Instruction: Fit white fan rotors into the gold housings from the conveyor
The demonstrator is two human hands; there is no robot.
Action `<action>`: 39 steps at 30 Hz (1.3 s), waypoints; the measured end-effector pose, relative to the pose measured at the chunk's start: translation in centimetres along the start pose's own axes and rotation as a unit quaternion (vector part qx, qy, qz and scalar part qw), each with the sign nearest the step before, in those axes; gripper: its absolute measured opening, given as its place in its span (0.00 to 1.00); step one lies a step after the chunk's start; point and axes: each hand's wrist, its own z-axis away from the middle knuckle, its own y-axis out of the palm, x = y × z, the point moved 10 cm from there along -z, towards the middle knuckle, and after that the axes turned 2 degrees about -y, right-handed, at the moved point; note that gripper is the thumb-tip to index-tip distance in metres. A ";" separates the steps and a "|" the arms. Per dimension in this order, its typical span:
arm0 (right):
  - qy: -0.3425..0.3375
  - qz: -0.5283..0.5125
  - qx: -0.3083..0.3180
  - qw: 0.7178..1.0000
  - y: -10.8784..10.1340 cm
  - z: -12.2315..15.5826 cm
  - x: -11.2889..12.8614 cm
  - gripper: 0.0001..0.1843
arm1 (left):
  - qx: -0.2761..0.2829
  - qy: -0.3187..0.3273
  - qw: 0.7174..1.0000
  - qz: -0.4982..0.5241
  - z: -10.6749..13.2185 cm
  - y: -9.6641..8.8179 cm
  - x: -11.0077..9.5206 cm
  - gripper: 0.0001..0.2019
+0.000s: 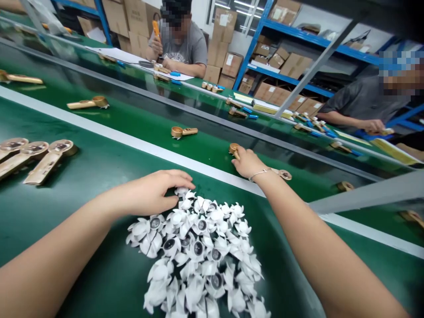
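White parts (pixel 202 251), a big heap of little flower-shaped pieces with dark round centres, lie on the green table (pixel 99 185) right in front, between the two forearms. Left hand (pixel 155 192) sits palm down on the far edge of the heap, fingers loosely curled over the top pieces and thumb tucked against them; whether it has one pinched, I cannot tell. Right hand (pixel 247 162) is out past the white strip (pixel 139 145), over the belt (pixel 139 117), fingers bunched narrow on a gold piece (pixel 233 148) with a round cup end. A thin bracelet (pixel 260 173) rides that wrist, and another gold bit (pixel 284 175) lies just beside the wrist.

Off to the left on the table, three long gold handles (pixel 33 160) lie side by side, touching. On the belt, two more scoops (pixel 183 131) (pixel 88 103) lie well apart.

Across the belt, a person in a grey shirt (pixel 190 46) sits at the far table holding an orange tool (pixel 156 28). Further right, a second person (pixel 361 104) in a dark shirt rests a hand near more gold pieces. Behind them stand blue shelves (pixel 298 34) stacked with cartons (pixel 220 37).
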 end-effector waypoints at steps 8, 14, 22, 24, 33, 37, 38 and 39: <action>-0.063 -0.023 0.026 0.997 -3.3 14.9 -5.5 0.11 | -0.022 -0.052 0.993 -0.102 -0.1 1.3 2.0 0.20; -0.080 -0.092 0.049 0.991 -0.2 24.8 -9.6 0.13 | -0.012 -0.096 0.989 -0.110 0.6 1.5 2.3 0.21; -0.066 -0.088 0.033 0.993 0.0 24.5 -9.4 0.10 | 0.012 -0.101 0.989 -0.108 0.4 1.7 1.9 0.21; -0.069 -0.081 0.029 0.994 -0.2 24.4 -9.4 0.10 | 0.000 -0.110 0.988 -0.104 0.5 1.5 2.0 0.21; -0.123 -0.057 0.039 0.990 0.5 24.1 -8.6 0.12 | -0.062 -0.152 0.986 -0.017 1.1 -0.4 1.5 0.20; -0.140 -0.076 0.020 0.987 -0.9 22.0 -6.8 0.10 | -0.159 -0.151 0.937 0.272 2.3 -1.2 0.7 0.25; -0.145 -0.090 0.014 0.985 -1.5 21.3 -5.7 0.10 | -0.163 -0.131 0.915 0.344 2.4 -0.8 0.1 0.24; -0.148 -0.104 0.006 0.983 -2.2 20.6 -4.3 0.09 | -0.155 -0.104 0.892 0.411 2.3 -0.1 -0.7 0.22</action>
